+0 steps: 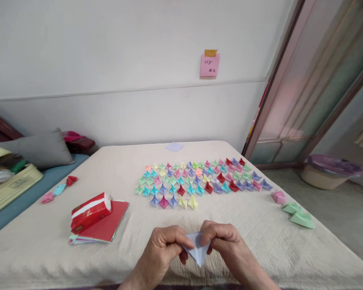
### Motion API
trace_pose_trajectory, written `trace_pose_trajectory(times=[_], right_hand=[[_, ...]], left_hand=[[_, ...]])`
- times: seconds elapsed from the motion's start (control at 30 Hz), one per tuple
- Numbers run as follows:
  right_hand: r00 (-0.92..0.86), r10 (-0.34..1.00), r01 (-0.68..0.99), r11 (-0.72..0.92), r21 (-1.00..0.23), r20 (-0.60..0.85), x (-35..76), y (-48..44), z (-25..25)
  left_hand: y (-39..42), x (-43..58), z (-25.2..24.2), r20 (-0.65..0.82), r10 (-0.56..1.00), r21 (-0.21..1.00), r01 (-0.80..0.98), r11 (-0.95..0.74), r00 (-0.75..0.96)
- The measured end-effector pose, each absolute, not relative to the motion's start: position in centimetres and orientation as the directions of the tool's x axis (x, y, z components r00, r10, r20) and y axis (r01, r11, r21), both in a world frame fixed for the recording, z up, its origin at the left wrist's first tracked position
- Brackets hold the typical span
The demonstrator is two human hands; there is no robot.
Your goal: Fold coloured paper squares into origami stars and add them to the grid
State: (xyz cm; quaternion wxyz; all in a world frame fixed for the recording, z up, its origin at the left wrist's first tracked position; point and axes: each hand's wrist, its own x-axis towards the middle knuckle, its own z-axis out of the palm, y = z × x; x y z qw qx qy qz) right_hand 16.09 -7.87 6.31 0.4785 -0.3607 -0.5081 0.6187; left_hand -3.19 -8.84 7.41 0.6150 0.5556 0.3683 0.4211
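Note:
A pale lavender folded paper (199, 253), shaped like a downward-pointing triangle, is held above the near edge of the covered table. My left hand (165, 249) pinches its left side between thumb and fingers. On the opposite side, my right hand (225, 241) grips the upper right corner, its fingers curled. Beyond both hands, several rows of small folded paper pieces (180, 190) in many colours stand on the cloth. The nearest, shorter row includes a pale yellow folded piece (192, 202).
Left of my hands, a red packet (90, 211) lies on a stack of coloured paper (116, 219). A lavender sheet (174, 146) rests at the far edge. Green folded papers (302, 219) and a pink one (279, 197) lie right. A lidded bin (323, 173) stands on the floor.

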Motion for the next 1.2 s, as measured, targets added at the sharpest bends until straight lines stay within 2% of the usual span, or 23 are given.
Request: trace_pose_trajectory(times=[0.13, 0.27, 0.53, 0.67, 0.8, 0.93, 1.1, 1.2], right_hand=[[-0.292, 0.955, -0.197, 0.001, -0.980, 0.060, 16.3, -7.9, 6.6], [-0.303, 0.951, -0.140, 0.024, -0.990, 0.066, 16.2, -8.0, 6.6], [-0.298, 0.954, -0.190, -0.091, -0.978, -0.031, 16.1, -8.0, 6.5], [-0.265, 0.963, -0.073, -0.069, -0.995, -0.047, 15.9, -7.6, 5.6], [-0.237, 0.971, -0.036, -0.047, -0.998, -0.037, 15.5, -7.6, 5.5], [-0.224, 0.974, 0.014, -0.042, -0.999, -0.044, 15.1, -7.9, 6.1], [-0.203, 0.975, -0.025, -0.097, -0.995, -0.090, 15.1, -7.8, 6.1], [-0.231, 0.971, -0.068, -0.084, -0.994, -0.066, 15.4, -7.6, 5.7]], left_hand=[[-9.0, -3.4, 7.9, 0.069, 0.907, 0.998, -0.031, -0.062, 0.414], [-8.7, -3.2, 7.2, 0.082, 0.937, 0.993, 0.053, -0.106, 0.339], [-8.7, -2.8, 6.5, 0.096, 0.959, 0.980, 0.145, -0.139, 0.267], [-9.0, -2.5, 6.3, 0.064, 0.971, 0.985, 0.143, -0.099, 0.229], [-8.6, -2.4, 5.7, -0.016, 0.964, 0.997, 0.075, -0.004, 0.265], [-8.3, -2.3, 5.3, -0.070, 0.958, 0.994, 0.105, 0.042, 0.277], [-8.4, -2.1, 5.4, -0.068, 0.973, 0.993, 0.105, 0.046, 0.222], [-8.5, -2.1, 5.5, -0.061, 0.974, 0.994, 0.103, 0.039, 0.218]])
